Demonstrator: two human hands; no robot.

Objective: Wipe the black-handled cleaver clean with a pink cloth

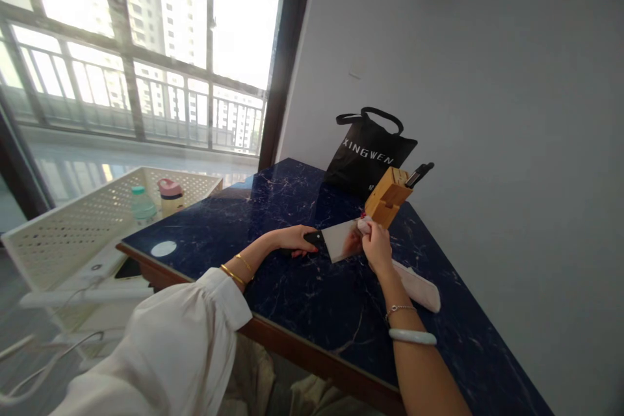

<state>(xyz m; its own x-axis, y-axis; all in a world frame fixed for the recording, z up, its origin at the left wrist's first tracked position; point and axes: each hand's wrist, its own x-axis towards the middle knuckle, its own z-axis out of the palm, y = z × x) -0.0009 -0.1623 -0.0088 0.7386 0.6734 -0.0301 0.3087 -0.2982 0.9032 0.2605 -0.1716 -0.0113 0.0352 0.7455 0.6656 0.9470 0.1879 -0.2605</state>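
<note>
Head view: cleaver [341, 239] lies flat and low over the table [273, 208], mid-table, just in front of the block [387, 198]; can't tell if the blade rests on the top or hovers just above it; blade is wide, rectangular, pale steel with a reflection on it, handle black, pointing left.

Left hand [295, 238] is clenched round the handle, gold bangles on the wrist, white sleeve behind; right hand [376, 248] is pinched on a small pale rag [363, 224] pressed to the blade's far right end; bracelet and pale bangle on that wrist.

Around it: wooden block sits just behind the rag, tilted, one black-handled knife [419, 174] sticking out of its top right; black bag [365, 153] with white lettering stands behind the block against the wall; long pale towel [419, 289] lies on the table right of the right forearm, near the wall; can't tell if it joins the rag.

Table is dark blue marble-look with a wood edge; small white disc [163, 248] near its left corner. White perforated cart [73, 227] left of the table holds two bottles [142, 203].

Right hand hides the blade's right end; left hand hides most of the handle.
</note>
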